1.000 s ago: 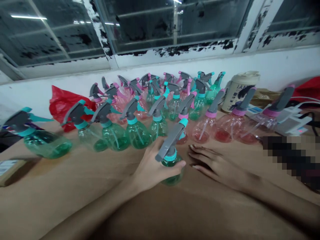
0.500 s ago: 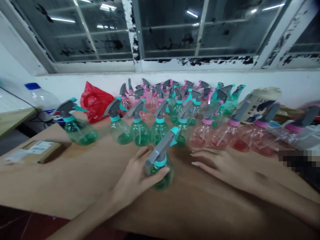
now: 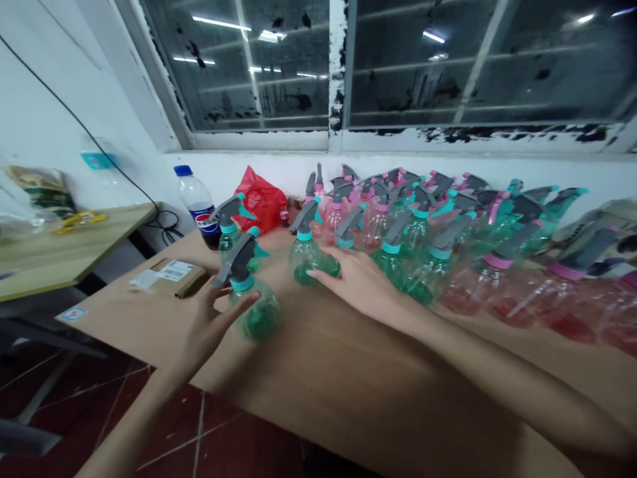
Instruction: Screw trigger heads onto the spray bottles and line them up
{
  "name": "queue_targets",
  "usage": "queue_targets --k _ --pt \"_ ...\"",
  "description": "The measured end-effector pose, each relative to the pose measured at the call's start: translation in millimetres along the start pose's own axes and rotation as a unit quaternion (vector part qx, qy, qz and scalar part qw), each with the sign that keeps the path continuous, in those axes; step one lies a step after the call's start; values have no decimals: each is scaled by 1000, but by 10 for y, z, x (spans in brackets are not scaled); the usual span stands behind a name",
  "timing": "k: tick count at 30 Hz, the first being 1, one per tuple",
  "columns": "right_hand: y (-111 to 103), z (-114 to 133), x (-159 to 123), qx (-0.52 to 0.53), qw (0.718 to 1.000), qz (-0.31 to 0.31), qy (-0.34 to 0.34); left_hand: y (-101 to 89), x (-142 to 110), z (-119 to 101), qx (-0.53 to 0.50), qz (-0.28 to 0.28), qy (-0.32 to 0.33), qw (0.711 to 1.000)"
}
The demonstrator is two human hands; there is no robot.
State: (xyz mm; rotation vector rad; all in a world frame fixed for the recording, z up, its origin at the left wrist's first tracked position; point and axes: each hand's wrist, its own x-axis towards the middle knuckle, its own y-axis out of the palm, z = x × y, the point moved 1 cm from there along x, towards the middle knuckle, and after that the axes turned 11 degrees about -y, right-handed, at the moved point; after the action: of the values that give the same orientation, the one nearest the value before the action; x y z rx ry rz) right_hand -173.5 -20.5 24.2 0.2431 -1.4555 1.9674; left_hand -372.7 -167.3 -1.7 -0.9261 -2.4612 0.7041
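Note:
My left hand (image 3: 212, 315) is wrapped around a spray bottle (image 3: 259, 315) with green liquid, a teal collar and a grey trigger head. Its thumb lies across the front below the collar, and the fingers behind are partly hidden. Further right, my right hand (image 3: 361, 282) grips the lower side of another green spray bottle (image 3: 302, 255) at the row's left end. The thumb is in front of that bottle; the other fingers are mostly hidden. Right behind this hand stands a teal-collared bottle (image 3: 351, 226), its body covered.
Pink-collared bottles (image 3: 515, 299) with red liquid continue the front row rightward, with more bottles packed behind. One green bottle (image 3: 227, 232) stands apart at left, near a Pepsi bottle (image 3: 202, 209), a red plastic bag (image 3: 261, 202) and a cardboard package (image 3: 174, 275). Left is another table (image 3: 99, 245).
The view has turned left. My left hand has carried its spray bottle leftward, near the lone green bottle. My right hand, open over the table before, has reached the row's left-end bottle.

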Motion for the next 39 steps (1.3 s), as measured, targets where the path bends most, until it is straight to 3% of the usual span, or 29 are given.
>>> queue_targets --k 8,21,39 --pt "317 -18 413 27 996 -8 79 37 382 162 -2 -13 46 999" --pt "452 -101 620 104 984 9 143 171 656 17 43 32 98 994" --pt "584 -150 639 21 991 -49 122 341 941 21 54 5 163 985"
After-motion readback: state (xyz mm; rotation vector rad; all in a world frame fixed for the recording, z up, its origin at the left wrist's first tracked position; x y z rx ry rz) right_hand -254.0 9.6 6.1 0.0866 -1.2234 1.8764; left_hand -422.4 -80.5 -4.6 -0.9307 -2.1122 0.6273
